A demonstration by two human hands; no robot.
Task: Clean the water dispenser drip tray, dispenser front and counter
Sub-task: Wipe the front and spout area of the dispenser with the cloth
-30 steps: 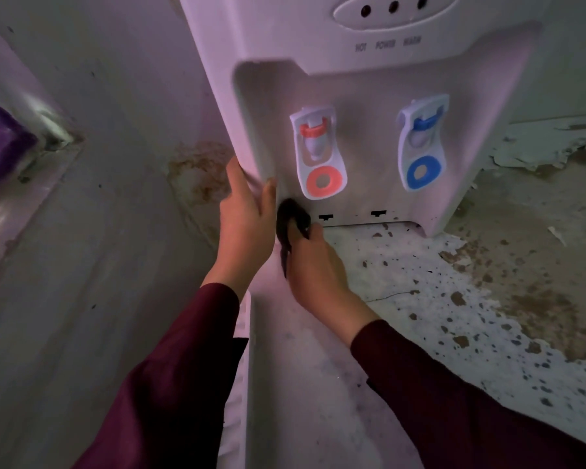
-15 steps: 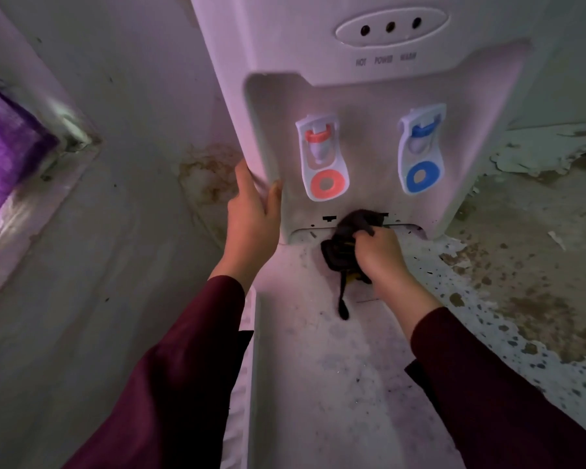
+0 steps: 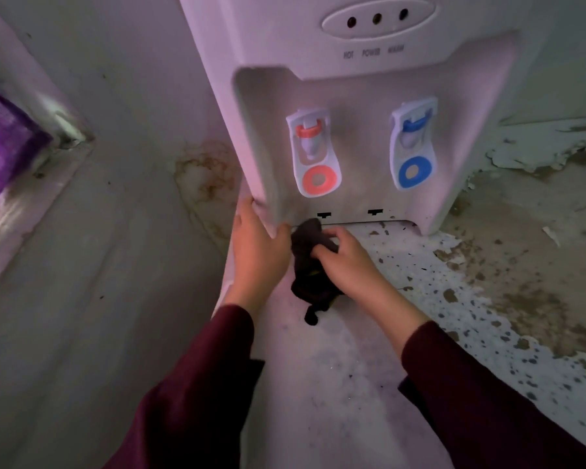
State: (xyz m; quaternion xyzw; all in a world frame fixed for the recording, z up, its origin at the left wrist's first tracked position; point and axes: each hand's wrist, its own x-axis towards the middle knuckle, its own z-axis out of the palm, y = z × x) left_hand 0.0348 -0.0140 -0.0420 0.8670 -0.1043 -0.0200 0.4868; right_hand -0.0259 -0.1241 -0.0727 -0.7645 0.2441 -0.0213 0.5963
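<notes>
Wiping along the foot of the dispenser front, where it meets the counter.

Right hand [image 3: 347, 265] bunched around a dark cloth [image 3: 310, 262], pressing it at the lower left edge of the water dispenser [image 3: 369, 164]; left hand [image 3: 259, 257] just beside, thumb and fingers clamped on the left bottom corner, bracing. Drip tray nowhere visible. Next, probably: sweep outward over the speckled counter [image 3: 420, 282].

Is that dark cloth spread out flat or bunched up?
Bunched up. The cloth sits crumpled in a wad under the right hand, whose fingers curl over it, with one twisted end trailing onto the counter.
</notes>
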